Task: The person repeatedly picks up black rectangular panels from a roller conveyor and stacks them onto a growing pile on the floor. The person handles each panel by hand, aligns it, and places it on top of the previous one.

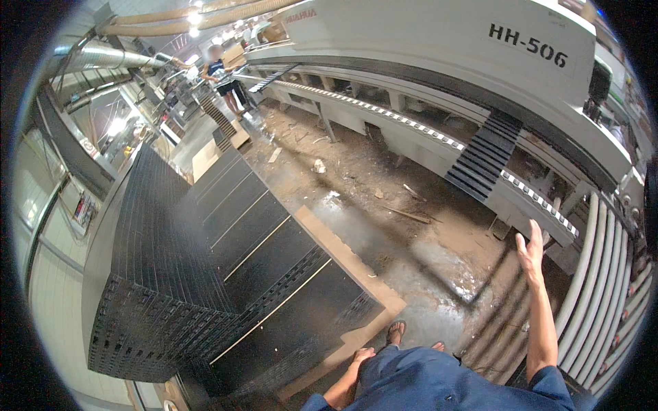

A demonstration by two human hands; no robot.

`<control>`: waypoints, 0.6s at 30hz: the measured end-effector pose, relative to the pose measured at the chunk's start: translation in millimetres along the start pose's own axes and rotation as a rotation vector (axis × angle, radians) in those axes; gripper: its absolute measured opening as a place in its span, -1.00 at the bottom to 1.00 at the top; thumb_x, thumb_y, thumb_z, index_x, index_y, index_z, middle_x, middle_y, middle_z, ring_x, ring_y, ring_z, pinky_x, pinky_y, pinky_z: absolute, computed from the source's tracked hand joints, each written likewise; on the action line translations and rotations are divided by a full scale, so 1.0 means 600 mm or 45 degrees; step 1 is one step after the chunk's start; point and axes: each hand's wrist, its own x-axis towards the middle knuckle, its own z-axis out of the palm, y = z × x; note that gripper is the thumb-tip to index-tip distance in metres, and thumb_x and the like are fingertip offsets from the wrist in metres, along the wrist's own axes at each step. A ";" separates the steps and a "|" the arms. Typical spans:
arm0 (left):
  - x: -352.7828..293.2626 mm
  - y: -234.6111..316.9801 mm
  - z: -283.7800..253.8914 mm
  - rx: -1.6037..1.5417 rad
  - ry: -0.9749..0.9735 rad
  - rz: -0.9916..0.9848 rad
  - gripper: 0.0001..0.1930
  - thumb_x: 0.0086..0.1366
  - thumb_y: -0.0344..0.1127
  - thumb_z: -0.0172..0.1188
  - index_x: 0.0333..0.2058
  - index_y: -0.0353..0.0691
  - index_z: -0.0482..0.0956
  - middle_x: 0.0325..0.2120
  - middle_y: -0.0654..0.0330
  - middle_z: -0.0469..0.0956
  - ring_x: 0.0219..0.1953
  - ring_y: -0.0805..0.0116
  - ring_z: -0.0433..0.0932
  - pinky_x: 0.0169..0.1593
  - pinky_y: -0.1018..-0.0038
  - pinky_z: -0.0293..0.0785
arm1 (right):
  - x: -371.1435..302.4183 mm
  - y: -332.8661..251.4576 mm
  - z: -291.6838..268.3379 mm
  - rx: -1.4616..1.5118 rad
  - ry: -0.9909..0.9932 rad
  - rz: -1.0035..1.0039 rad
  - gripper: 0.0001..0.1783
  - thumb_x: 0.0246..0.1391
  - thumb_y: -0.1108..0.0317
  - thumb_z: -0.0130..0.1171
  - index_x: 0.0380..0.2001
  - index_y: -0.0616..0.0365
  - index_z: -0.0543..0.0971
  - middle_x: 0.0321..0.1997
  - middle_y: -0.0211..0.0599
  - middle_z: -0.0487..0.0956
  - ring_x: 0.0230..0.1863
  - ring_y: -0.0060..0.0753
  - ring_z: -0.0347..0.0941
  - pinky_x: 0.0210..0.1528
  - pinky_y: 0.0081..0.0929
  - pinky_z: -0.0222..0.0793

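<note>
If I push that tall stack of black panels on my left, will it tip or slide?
The stack of black panels looks broad, dense and probably heavy, so tipping seems unlikely. Flat thin boards may slide off the top. The right hand is raised, well away from it.

Two hands: the right hand (531, 248) raised beside one roller conveyor (603, 288), the left hand (362, 356) low beside two stacks of black panels (274, 274). One other person (223, 75) far beyond.

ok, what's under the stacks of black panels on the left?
The black panel stacks sit on a tan board whose edge sticks out along the floor. Anything beneath the board is hidden.
</note>
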 end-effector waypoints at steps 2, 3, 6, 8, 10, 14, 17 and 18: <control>0.021 -0.034 -0.030 -0.017 -0.086 0.140 -0.63 0.25 -0.04 0.28 -0.19 -0.23 0.54 -0.25 0.17 0.60 -0.23 0.33 0.55 -0.08 0.42 0.47 | 0.043 -0.014 0.046 -0.007 -0.043 -0.076 -0.27 0.10 0.19 0.23 0.25 0.32 0.27 0.33 0.11 0.29 0.37 0.07 0.18 0.41 -0.19 0.06; 0.023 -0.037 -0.037 -0.029 -0.138 0.210 -0.64 0.25 -0.04 0.28 -0.21 -0.23 0.55 -0.26 0.17 0.61 -0.23 0.35 0.56 -0.09 0.43 0.48 | 0.062 -0.018 0.065 -0.033 -0.061 -0.098 -0.27 0.08 0.19 0.25 0.25 0.32 0.28 0.32 0.12 0.29 0.36 0.08 0.18 0.40 -0.18 0.08; 0.018 -0.051 -0.033 -0.234 -0.113 0.103 -0.67 0.26 -0.05 0.28 -0.28 -0.25 0.59 -0.28 0.16 0.63 -0.28 0.36 0.58 -0.15 0.42 0.49 | 0.099 -0.025 0.111 -0.138 -0.078 -0.233 -0.23 0.04 0.15 0.28 0.22 0.37 0.29 0.30 0.12 0.30 0.33 0.14 0.20 0.39 -0.14 0.10; 0.022 -0.068 -0.041 -0.230 -0.089 0.095 -0.68 0.27 -0.07 0.27 -0.28 -0.26 0.60 -0.28 0.15 0.64 -0.28 0.34 0.58 -0.14 0.40 0.50 | 0.106 -0.039 0.130 -0.273 -0.199 -0.273 -0.22 0.05 0.08 0.28 0.21 0.37 0.30 0.33 0.09 0.27 0.37 0.10 0.13 0.42 -0.09 0.02; 0.023 -0.075 -0.048 -0.250 -0.115 0.107 -0.68 0.28 -0.08 0.26 -0.26 -0.27 0.60 -0.26 0.14 0.64 -0.27 0.33 0.58 -0.13 0.39 0.50 | 0.104 -0.049 0.139 -0.362 -0.290 -0.292 -0.22 0.08 0.01 0.24 0.22 0.34 0.30 0.37 0.02 0.23 0.40 0.06 0.08 0.43 -0.07 -0.05; -0.001 -0.054 -0.031 -0.377 -0.097 0.039 -0.66 0.30 -0.09 0.23 -0.19 -0.29 0.58 -0.23 0.13 0.63 -0.24 0.32 0.57 -0.12 0.38 0.50 | 0.088 -0.006 0.144 -0.402 -0.220 -0.258 -0.23 0.07 0.00 0.24 0.20 0.32 0.32 0.35 -0.03 0.27 0.37 0.02 0.12 0.41 -0.10 -0.02; -0.047 -0.005 -0.006 -0.348 -0.035 0.112 -0.65 0.30 -0.10 0.24 -0.14 -0.29 0.57 -0.19 0.12 0.62 -0.19 0.33 0.58 -0.07 0.37 0.51 | 0.064 0.025 0.117 -0.475 -0.140 -0.228 -0.21 0.00 0.02 0.30 0.21 0.25 0.32 0.31 -0.06 0.31 0.34 -0.01 0.15 0.39 -0.07 0.01; -0.051 -0.002 -0.004 -0.316 -0.023 0.175 -0.64 0.30 -0.10 0.24 -0.12 -0.29 0.57 -0.18 0.11 0.62 -0.17 0.33 0.58 -0.06 0.36 0.51 | 0.060 0.029 0.106 -0.511 -0.175 -0.186 -0.18 -0.03 0.01 0.32 0.22 0.21 0.32 0.32 -0.07 0.29 0.34 -0.01 0.15 0.38 -0.06 0.03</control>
